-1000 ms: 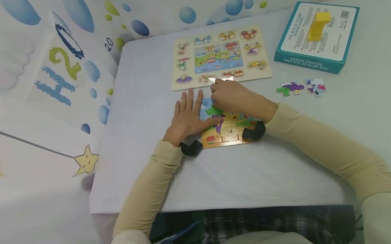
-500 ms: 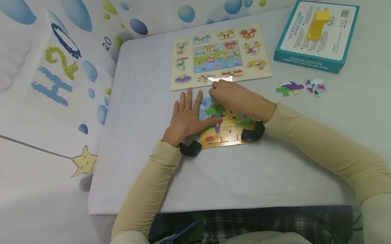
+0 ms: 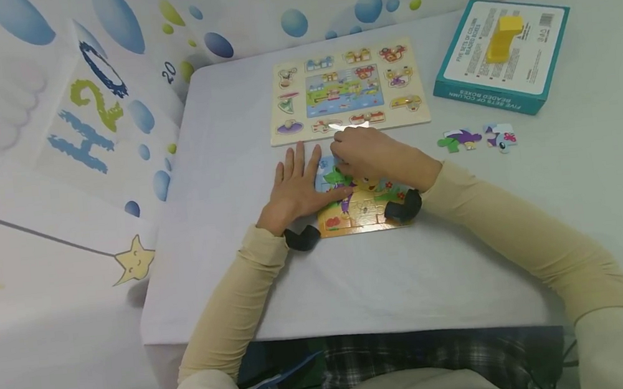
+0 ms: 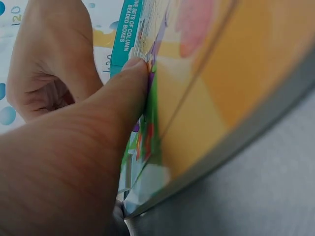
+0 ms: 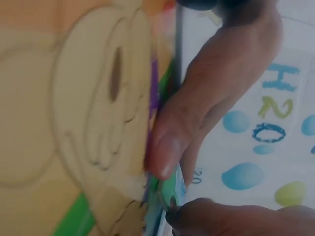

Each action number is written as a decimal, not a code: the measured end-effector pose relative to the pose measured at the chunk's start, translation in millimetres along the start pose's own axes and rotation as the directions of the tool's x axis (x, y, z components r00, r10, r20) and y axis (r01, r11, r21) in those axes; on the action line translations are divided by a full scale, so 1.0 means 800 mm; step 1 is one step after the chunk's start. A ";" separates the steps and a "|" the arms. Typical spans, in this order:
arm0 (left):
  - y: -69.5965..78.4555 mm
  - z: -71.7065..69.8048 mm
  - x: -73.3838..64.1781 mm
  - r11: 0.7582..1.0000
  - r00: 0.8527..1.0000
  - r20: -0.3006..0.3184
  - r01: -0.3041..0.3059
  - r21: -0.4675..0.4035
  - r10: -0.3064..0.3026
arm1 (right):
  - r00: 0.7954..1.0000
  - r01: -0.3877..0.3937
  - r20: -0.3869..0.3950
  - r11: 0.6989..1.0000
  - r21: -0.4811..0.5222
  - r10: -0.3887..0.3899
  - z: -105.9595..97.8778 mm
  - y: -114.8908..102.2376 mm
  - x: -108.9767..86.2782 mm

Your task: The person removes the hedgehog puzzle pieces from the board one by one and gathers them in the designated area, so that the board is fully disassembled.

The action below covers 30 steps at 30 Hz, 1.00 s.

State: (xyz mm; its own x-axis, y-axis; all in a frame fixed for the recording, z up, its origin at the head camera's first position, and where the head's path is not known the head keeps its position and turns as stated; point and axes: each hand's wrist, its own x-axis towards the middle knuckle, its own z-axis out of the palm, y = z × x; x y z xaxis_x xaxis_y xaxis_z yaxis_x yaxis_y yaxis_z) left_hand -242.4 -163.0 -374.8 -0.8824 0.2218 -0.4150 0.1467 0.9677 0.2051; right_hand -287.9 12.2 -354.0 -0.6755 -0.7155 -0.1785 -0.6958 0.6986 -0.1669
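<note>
A jigsaw puzzle (image 3: 366, 215) with a cartoon picture and an orange lower part lies before the person. The left hand (image 3: 295, 191) rests at its left side with fingers spread; its thumb (image 4: 129, 91) lies across the puzzle's surface. Over the upper middle of the puzzle, the right hand (image 3: 371, 153) has curled fingers and pinches a green puzzle piece (image 5: 169, 191), seen tilted at the fingertips in the right wrist view. Most of that piece is hidden. The right hand (image 4: 51, 56) also appears beyond the left thumb in the left wrist view.
Behind the hands lies a wooden peg puzzle board (image 3: 275, 107). Two loose puzzle pieces, one purple and green (image 3: 461, 139) and one with an eye (image 3: 502, 138), lie to the right. A teal box (image 3: 490, 97) bears a yellow block (image 3: 501, 43) at the back right.
Both hands stay almost where they were. The right hand's fingers have shifted slightly over the top of the puzzle. The head view has drifted a little.
</note>
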 end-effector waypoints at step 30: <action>0.000 0.004 0.001 1.000 1.000 -0.025 -0.008 0.010 0.008 | 0.996 -0.084 -0.011 0.984 0.159 0.086 -0.037 0.048 -0.049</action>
State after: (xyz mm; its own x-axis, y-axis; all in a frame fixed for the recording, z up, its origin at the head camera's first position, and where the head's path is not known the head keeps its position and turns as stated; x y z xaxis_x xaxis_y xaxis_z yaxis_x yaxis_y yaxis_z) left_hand -242.1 -162.8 -377.8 -0.8922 0.2265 -0.3907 0.1582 0.9671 0.1994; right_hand -295.1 66.9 -324.9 -0.7357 -0.6525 -0.1815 -0.5894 0.7489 -0.3031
